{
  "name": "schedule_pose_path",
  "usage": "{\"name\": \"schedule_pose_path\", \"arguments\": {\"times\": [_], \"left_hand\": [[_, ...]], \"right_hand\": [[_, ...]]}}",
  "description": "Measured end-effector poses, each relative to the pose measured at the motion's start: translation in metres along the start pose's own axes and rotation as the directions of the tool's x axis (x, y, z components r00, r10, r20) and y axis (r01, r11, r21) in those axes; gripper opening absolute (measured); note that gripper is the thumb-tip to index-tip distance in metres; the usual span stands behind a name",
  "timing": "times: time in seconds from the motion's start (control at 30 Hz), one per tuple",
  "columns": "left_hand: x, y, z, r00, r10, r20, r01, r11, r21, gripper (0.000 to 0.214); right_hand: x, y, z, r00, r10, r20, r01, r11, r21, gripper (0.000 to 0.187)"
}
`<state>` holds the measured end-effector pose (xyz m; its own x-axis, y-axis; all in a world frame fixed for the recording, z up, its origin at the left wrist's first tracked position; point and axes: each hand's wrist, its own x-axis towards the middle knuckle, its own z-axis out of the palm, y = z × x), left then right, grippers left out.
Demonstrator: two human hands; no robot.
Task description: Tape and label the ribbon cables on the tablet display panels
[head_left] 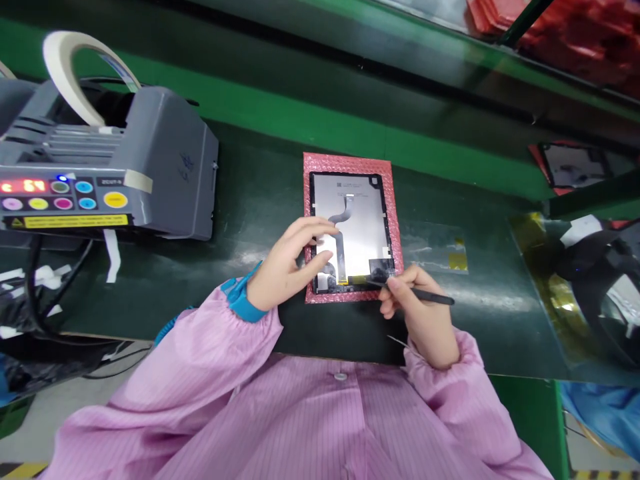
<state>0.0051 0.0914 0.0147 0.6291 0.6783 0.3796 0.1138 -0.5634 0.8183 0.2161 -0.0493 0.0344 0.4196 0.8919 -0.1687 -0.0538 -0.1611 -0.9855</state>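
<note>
A tablet display panel [367, 230] lies with its silver back facing up on a pink bubble-wrap sheet [345, 162]. A grey flex cable [341, 257] runs down the panel to its lower edge, and yellow tape [357, 279] sits beside the cable's end. Over the panel's left side is my left hand [295, 260], its fingers stretched out and apart; the fingertips are at the flex cable, touching or just above it. My right hand [417, 307] pinches black tweezers [434, 297], whose tips reach the panel's lower edge near the yellow tape.
A grey tape dispenser [170, 160] with a tape roll stands at the left. Right of the panel lies a clear sheet [435, 250] with amber tape pieces. A black tape holder [595, 267] is at the far right, and another panel [573, 165] lies behind it.
</note>
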Motion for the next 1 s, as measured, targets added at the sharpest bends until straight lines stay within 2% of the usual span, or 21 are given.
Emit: {"name": "schedule_pose_path", "arguments": {"times": [0.07,0.2,0.37,0.73,0.87,1.0], "left_hand": [[-0.009,0.003,-0.002,0.998,0.037,0.046,-0.040,0.996,0.074,0.023],[-0.031,0.008,0.000,0.989,0.054,0.135,-0.076,0.983,0.164,0.024],[-0.048,0.011,0.006,0.989,0.034,0.146,-0.069,0.968,0.242,0.026],[-0.051,0.010,0.008,0.983,0.063,0.172,-0.103,0.968,0.230,0.026],[-0.050,0.008,0.008,0.969,0.116,0.220,-0.176,0.944,0.280,0.028],[-0.047,0.005,0.009,0.942,0.146,0.302,-0.262,0.883,0.389,0.031]], "right_hand": [[-0.004,0.010,0.005,0.998,0.066,-0.013,-0.066,0.998,0.000,0.035],[-0.005,0.020,0.012,0.995,0.094,-0.019,-0.094,0.995,0.012,0.039],[0.000,0.020,0.015,0.993,0.120,0.012,-0.120,0.993,0.014,0.038],[0.003,0.021,0.018,0.991,0.128,0.026,-0.128,0.992,0.012,0.039],[0.003,0.023,0.017,0.990,0.136,0.032,-0.136,0.991,0.005,0.038],[0.002,0.023,0.018,0.990,0.140,0.032,-0.141,0.990,0.009,0.036]]}}
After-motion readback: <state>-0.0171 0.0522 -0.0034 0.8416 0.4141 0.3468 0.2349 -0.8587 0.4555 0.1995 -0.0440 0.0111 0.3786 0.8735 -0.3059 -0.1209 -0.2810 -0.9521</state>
